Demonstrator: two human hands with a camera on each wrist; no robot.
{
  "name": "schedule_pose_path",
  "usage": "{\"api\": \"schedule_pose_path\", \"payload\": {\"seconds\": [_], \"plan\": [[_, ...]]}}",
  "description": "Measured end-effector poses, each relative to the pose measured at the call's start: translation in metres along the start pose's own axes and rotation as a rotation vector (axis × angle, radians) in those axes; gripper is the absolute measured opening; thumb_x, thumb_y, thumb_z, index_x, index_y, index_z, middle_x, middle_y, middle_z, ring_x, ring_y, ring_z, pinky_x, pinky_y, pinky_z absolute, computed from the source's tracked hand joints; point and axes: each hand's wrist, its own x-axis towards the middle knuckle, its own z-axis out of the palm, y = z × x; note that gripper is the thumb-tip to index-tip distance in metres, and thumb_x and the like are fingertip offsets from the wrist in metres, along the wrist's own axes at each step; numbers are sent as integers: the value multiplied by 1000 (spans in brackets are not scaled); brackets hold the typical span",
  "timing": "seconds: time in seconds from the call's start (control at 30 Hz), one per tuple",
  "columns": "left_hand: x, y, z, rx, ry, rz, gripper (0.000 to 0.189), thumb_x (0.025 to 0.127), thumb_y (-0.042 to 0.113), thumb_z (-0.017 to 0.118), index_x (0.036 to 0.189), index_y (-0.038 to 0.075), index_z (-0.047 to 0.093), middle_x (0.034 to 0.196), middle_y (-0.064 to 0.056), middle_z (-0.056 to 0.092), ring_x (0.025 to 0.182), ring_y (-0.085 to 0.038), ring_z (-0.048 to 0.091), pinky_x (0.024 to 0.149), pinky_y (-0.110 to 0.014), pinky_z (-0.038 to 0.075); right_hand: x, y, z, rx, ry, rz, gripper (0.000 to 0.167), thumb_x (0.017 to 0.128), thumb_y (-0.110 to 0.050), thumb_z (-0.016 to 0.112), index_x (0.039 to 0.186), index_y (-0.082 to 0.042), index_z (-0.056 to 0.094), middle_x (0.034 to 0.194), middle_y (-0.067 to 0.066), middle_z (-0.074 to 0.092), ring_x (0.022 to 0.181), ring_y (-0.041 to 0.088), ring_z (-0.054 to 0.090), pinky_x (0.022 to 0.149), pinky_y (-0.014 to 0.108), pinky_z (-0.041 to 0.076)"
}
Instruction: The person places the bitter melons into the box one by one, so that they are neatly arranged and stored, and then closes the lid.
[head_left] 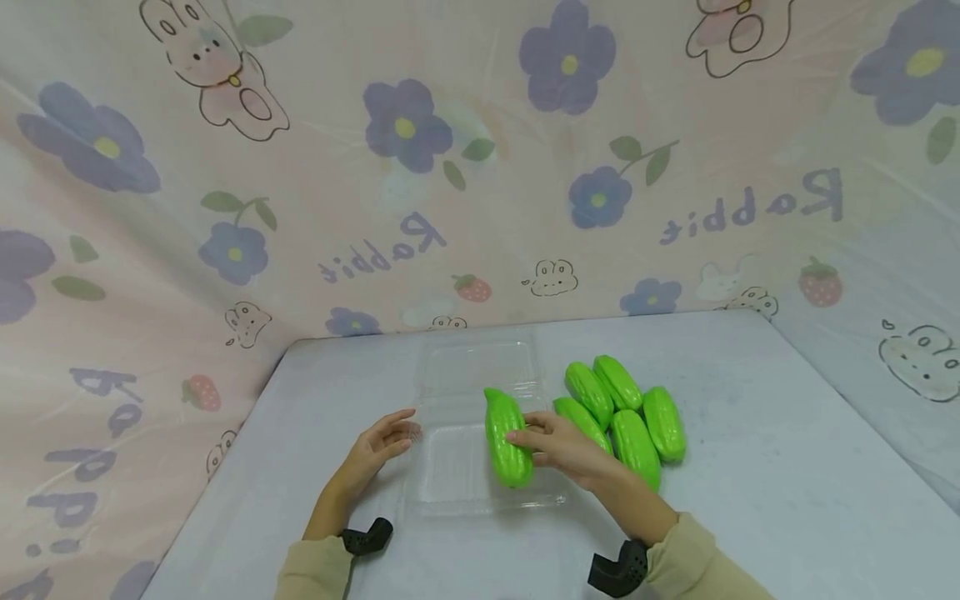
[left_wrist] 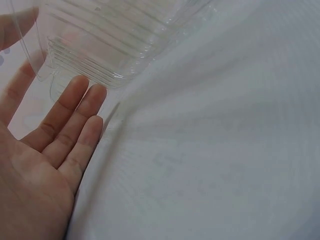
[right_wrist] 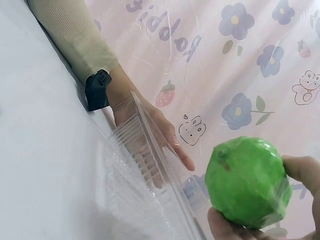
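My right hand [head_left: 564, 444] pinches a bright green, ridged, cucumber-shaped vegetable [head_left: 507, 446] between thumb and fingers. It is held nearly upright over a clear plastic clamshell box [head_left: 450, 477], whose lid [head_left: 480, 367] lies folded back behind it. In the right wrist view the vegetable [right_wrist: 245, 180] shows one blunt end and looks glossy. At the box's left side is my left hand [head_left: 378, 447], fingers extended and holding nothing. The left wrist view shows its fingertips [left_wrist: 91, 100] close to the ribbed box wall [left_wrist: 105, 45]; whether they touch it I cannot tell.
Several more green vegetables [head_left: 636, 446] lie grouped on the white table [head_left: 765, 467] right of the box, partly behind my right hand. A patterned cloth [head_left: 487, 192] hangs behind and around the table. Each wrist wears a black camera mount [head_left: 367, 537].
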Motion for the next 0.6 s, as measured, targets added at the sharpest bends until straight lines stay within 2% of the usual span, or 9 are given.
{"api": "schedule_pose_path", "payload": {"seconds": [0.23,0.47,0.6], "plan": [[0,-3,-1,6,-3,6,56,96,7,55,144,-9,31,122,2,58,108,3,60,91,-11,49,8,2,11,31,16,16,67,92,-30,64,137,12,39,135,27,51,114,21,60,97,41,54],[0,-5,-1,12,1,5,55,97,8,55,145,-7,32,124,-2,59,109,3,60,91,-11,49,14,0,21,63,27,27,65,92,-29,63,136,13,40,133,27,51,104,18,62,93,37,56],[1,-5,-2,12,5,0,55,97,8,55,145,-6,33,122,1,59,109,3,60,91,-11,49,19,0,26,71,39,36,66,91,-30,64,137,13,40,132,27,54,102,18,64,92,36,56]]}}
